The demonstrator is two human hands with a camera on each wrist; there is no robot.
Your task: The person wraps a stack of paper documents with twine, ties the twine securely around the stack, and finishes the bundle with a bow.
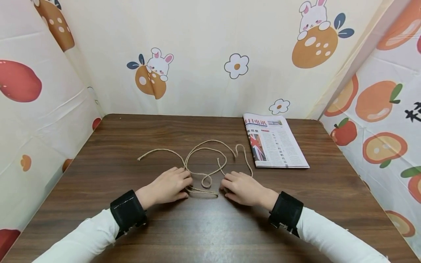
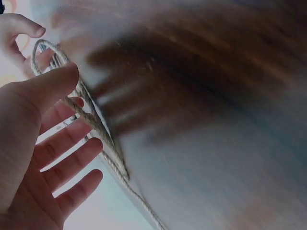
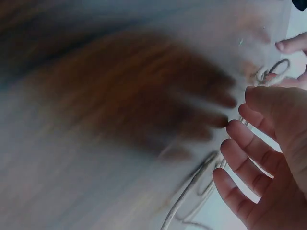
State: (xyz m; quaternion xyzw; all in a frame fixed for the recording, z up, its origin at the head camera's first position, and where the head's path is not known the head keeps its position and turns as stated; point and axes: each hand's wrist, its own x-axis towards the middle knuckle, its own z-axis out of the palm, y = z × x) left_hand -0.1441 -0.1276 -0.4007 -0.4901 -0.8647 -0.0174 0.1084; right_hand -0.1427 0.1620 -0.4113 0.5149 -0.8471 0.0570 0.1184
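I see my left hand (image 1: 167, 185) and right hand (image 1: 245, 189) resting flat, fingers loosely spread and gripping nothing, on the tangled tan jute twine (image 1: 205, 160) at frame centre, on the dark wooden table (image 1: 131, 138).

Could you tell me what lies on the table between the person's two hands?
In the head view, a small loop of the twine lies on the table between the left hand and the right hand, with a straight strand just below it.
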